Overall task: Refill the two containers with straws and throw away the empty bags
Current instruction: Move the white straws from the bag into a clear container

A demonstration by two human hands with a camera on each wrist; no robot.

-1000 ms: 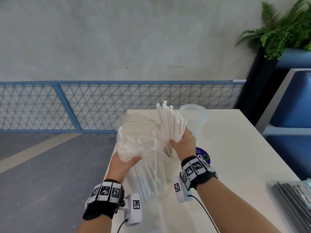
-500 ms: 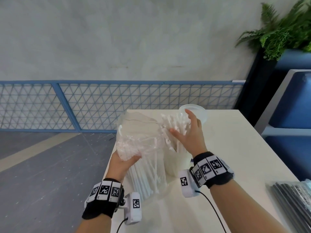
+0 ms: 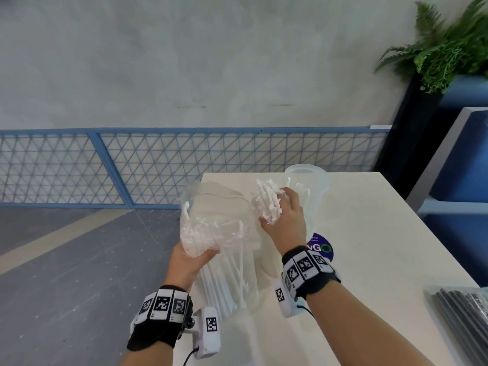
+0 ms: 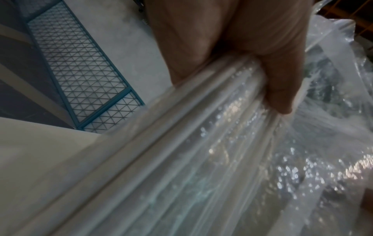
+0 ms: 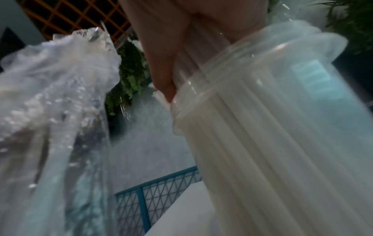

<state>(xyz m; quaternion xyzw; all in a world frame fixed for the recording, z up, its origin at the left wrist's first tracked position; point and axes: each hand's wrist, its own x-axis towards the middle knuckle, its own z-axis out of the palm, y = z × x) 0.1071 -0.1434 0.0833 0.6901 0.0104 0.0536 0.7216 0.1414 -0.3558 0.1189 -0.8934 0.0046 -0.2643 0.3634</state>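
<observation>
While your left hand (image 3: pixel 194 256) grips the clear bag (image 3: pixel 211 223) of white straws (image 3: pixel 224 270) near its middle, keep that grip firm, since the bag stands propped on the near-left corner of the table (image 3: pixel 369 247) and would likely flop open without it. Your right hand (image 3: pixel 286 216) is curled round a bunch of straws (image 3: pixel 266 204) whose lower ends already sit inside the near container (image 5: pixel 272 143), a clear cup just beside the bag. To do this well, lower the bunch straight down until the ends reach the bottom, then let go gradually so the straws spread against the wall instead of springing out; a few tips splay past your fingers, so watch for strays catching the rim. Just behind your right hand stands the second cup (image 3: pixel 307 180), which looks unfilled, so leave it room and avoid knocking it with your knuckles. A purple sticker (image 3: pixel 320 248) lies on the table by your right wrist. Off at the right edge lies a bag of dark straws (image 3: pixel 462 313), untouched, probably meant for that far cup.
</observation>
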